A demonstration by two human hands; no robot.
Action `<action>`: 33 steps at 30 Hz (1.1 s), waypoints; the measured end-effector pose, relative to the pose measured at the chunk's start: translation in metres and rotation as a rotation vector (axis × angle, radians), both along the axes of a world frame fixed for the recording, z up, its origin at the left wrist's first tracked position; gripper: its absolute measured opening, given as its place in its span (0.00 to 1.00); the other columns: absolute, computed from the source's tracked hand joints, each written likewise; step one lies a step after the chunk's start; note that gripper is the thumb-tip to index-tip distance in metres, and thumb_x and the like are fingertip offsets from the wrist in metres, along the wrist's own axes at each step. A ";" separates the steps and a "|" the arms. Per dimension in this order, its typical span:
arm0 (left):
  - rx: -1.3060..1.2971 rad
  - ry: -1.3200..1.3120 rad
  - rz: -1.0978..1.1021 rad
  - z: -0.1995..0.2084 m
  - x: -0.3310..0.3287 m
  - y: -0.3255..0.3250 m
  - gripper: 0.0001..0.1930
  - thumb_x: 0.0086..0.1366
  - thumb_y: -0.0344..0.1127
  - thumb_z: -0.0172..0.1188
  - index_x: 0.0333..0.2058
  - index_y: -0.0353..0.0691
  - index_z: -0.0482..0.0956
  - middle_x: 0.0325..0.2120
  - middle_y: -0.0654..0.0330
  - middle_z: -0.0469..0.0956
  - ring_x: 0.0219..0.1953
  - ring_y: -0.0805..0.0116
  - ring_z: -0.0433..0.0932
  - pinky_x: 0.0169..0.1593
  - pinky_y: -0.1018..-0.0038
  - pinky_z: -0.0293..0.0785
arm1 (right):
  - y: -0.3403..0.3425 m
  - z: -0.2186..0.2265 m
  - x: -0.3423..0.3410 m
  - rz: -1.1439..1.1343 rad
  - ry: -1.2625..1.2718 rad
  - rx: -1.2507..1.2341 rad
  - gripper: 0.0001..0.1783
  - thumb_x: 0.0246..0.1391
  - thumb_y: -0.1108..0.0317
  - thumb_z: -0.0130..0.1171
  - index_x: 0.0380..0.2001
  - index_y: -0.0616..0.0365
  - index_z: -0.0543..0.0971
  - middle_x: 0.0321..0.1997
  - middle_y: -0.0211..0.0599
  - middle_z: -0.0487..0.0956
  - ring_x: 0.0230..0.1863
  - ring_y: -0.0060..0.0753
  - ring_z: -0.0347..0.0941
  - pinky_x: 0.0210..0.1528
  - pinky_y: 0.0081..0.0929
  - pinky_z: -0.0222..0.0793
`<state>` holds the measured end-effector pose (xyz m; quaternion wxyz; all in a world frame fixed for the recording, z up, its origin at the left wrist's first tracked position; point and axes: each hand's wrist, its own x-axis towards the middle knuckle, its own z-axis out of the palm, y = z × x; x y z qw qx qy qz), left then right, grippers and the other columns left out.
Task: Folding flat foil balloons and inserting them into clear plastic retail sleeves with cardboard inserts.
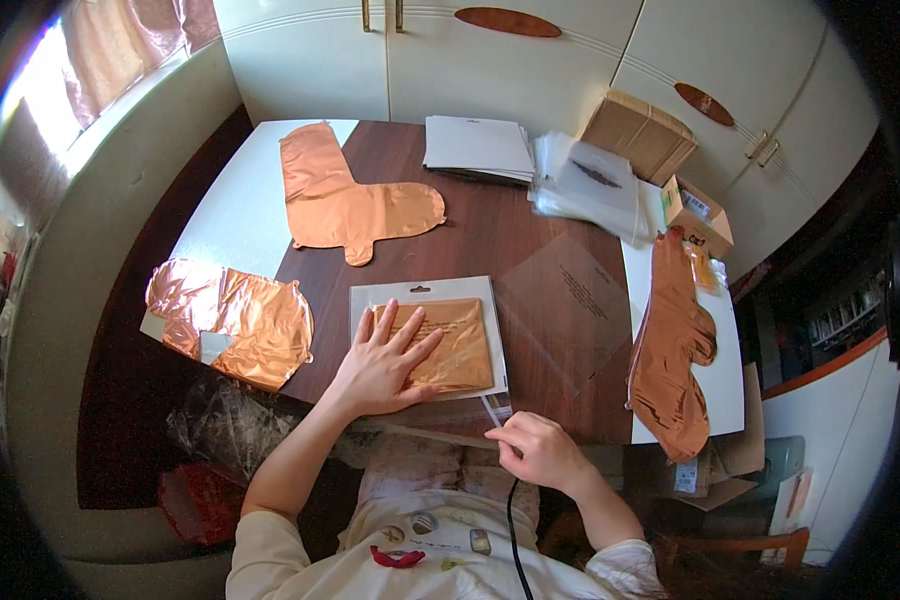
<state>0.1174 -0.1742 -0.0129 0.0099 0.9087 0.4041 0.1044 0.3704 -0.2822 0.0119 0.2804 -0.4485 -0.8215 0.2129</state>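
Observation:
My left hand lies flat with its fingers spread on a folded copper-coloured foil balloon. The balloon rests on a white card with a hanging slot at its far edge, close to the table's front edge. A clear sleeve seems to be around the card. Just off the card's near right corner, my right hand is closed in a pinch on a thin whitish strip, which runs up toward that corner. Whether the strip is still joined to the sleeve cannot be made out.
Flat copper foil balloons lie at the far left, near left and right. A clear sleeve lies beside the card. Behind are white cards, stacked clear sleeves, a cardboard box and a small box.

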 end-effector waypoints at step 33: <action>-0.032 -0.015 -0.008 0.001 0.001 0.000 0.39 0.59 0.68 0.41 0.63 0.51 0.56 0.63 0.49 0.52 0.65 0.38 0.43 0.63 0.43 0.36 | 0.074 -0.017 0.015 0.136 -0.273 0.387 0.16 0.42 0.57 0.64 0.34 0.49 0.76 0.42 0.24 0.76 0.47 0.28 0.70 0.48 0.30 0.64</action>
